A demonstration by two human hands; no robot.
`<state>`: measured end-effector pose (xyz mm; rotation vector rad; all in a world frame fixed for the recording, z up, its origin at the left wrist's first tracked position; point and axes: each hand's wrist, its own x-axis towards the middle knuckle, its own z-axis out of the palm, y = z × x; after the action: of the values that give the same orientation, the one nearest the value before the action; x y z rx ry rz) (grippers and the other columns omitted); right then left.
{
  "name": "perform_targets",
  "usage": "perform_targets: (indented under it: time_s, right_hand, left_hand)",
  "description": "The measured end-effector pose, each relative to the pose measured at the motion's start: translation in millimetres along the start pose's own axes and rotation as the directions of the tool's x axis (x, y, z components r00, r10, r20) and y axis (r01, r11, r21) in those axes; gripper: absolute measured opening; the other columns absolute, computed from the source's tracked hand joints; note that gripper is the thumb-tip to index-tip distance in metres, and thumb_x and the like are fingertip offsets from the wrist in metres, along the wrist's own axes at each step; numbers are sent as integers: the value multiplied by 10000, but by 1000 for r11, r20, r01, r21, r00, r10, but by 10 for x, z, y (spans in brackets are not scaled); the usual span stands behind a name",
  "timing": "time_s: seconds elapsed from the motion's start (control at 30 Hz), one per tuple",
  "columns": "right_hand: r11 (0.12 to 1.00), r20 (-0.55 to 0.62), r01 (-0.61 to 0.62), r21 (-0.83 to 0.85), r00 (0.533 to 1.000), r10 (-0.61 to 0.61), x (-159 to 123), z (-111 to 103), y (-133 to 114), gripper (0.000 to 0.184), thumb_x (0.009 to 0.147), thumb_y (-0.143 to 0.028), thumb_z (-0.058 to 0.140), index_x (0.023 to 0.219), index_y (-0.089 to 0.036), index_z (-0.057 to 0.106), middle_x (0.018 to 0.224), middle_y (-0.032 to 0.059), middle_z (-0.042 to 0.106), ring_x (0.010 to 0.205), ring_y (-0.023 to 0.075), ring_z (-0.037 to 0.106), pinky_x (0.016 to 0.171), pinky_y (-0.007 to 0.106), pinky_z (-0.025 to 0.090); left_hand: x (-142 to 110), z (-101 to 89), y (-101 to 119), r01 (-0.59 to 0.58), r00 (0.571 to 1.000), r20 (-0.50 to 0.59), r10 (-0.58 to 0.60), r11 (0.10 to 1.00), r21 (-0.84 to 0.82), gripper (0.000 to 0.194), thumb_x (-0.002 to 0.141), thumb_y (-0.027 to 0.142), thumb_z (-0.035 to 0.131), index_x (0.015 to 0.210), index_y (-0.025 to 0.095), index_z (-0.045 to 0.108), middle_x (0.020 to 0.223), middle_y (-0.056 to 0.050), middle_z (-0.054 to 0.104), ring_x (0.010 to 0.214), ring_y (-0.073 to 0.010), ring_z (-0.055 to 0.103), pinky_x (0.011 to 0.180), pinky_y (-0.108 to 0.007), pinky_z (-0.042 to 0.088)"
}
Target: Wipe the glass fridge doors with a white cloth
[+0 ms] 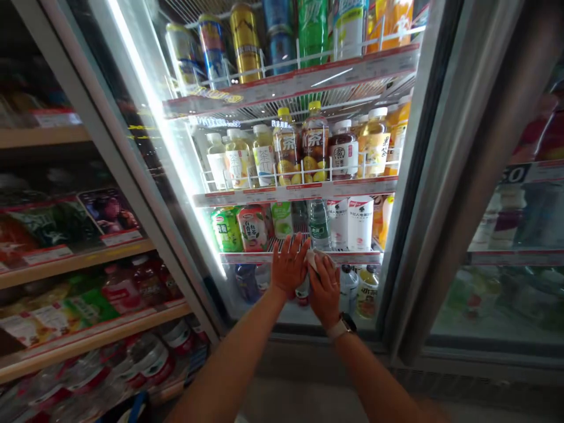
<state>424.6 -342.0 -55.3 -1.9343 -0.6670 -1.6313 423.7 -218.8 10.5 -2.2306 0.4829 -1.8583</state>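
Note:
My left hand (289, 267) lies flat with its fingers stretched up, in front of the lower shelf edge of a lit drinks fridge. Close beside it, my right hand (325, 288) presses over a crumpled white cloth (315, 256), which may be a tissue. A watch (346, 323) is on the right wrist. Both palms face the fridge front and appear to rest on its glass door. Just behind the hands stand a clear green-labelled bottle (319, 224) and a green-and-white carton (282, 220).
Bottled teas (288, 147) fill the middle shelf, and cans (245, 44) stand on the top one. To the left is an open rack (106, 258) with packaged goods and bottles. A thick metal door frame (458, 176) runs along the right, beside another fridge.

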Motion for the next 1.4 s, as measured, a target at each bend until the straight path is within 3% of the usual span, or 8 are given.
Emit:
perform_targets:
  time_s: [0.2, 0.47, 0.67, 0.83, 0.97, 1.13, 1.3, 1.4]
  right_hand:
    - [991, 73, 119, -63, 991, -115, 206, -240, 309, 500, 908, -23, 400, 1327, -227, 582, 1370, 77, 606, 1415, 188, 389, 1210, 414, 241]
    - [971, -181, -209, -114, 966, 187, 407, -622, 1021, 589, 933, -124, 389, 1513, -215, 341, 1572, 131, 335, 1462, 297, 284, 1176, 557, 278]
    - [940, -216, -336, -62, 924, 316, 422, -379, 689, 552, 964, -181, 361, 1516, -194, 337, 1567, 162, 329, 1457, 344, 281, 1164, 638, 217]
    - [990, -122, -137, -19, 984, 133, 246, -53, 145, 565, 956, -124, 392, 1509, -231, 351, 1496, 136, 457, 1453, 291, 309, 1181, 576, 237]
    - [1000, -12, -17, 25, 1000, 17, 109, 34, -65, 525, 950, -101, 405, 1457, -233, 433, 1410, 117, 560, 1436, 240, 352, 1185, 492, 275]
    - [999, 71, 47, 22, 996, -48, 215, -169, 181, 521, 928, -69, 393, 1416, -221, 490, 1427, 101, 549, 1438, 213, 348, 1199, 459, 257]
    - [989, -75, -130, -71, 989, 124, 347, -506, 738, 568, 931, -104, 364, 1490, -201, 385, 1536, 137, 398, 1454, 303, 302, 1177, 609, 227]
    - [971, -136, -225, -80, 968, 213, 360, -604, 901, 565, 943, -149, 377, 1506, -188, 357, 1567, 155, 333, 1460, 329, 279, 1163, 619, 253]
  left_hand:
    - [-33, 14, -16, 11, 999, 41, -11, 1000, -15, 613, 945, 291, 388, 1533, 214, 235, 1530, -78, 387, 1487, -214, 208, 1233, -455, 96]
    - [19, -18, 0, 9, 1000, 4, -8, 999, -40, 622, 940, 255, 377, 1537, 197, 212, 1547, -65, 346, 1499, -205, 147, 1234, -449, 104]
    - [-43, 8, 6, 24, 998, 50, -23, 1000, -9, 610, 932, 283, 400, 1525, 230, 267, 1531, -61, 389, 1490, -212, 196, 1234, -451, 95]
    - [-94, 41, 5, 26, 995, 92, -27, 1000, 6, 572, 932, 317, 409, 1496, 234, 354, 1529, -75, 403, 1489, -226, 208, 1228, -469, 87]
    - [-80, 38, 4, 10, 998, 65, -12, 1000, 21, 555, 943, 332, 401, 1484, 211, 378, 1523, -91, 411, 1496, -221, 180, 1229, -467, 78]
    - [-61, 13, 4, 16, 999, 48, -17, 1000, 22, 558, 956, 305, 355, 1505, 205, 330, 1521, -77, 412, 1494, -217, 186, 1230, -463, 91]
    - [-68, 11, -3, 31, 997, 77, -29, 999, -25, 596, 933, 276, 392, 1519, 232, 288, 1514, -65, 422, 1483, -212, 222, 1234, -460, 84]
    - [-57, 14, -2, 32, 998, 58, -30, 999, -28, 605, 933, 270, 384, 1525, 224, 268, 1518, -64, 414, 1487, -211, 208, 1234, -460, 88]
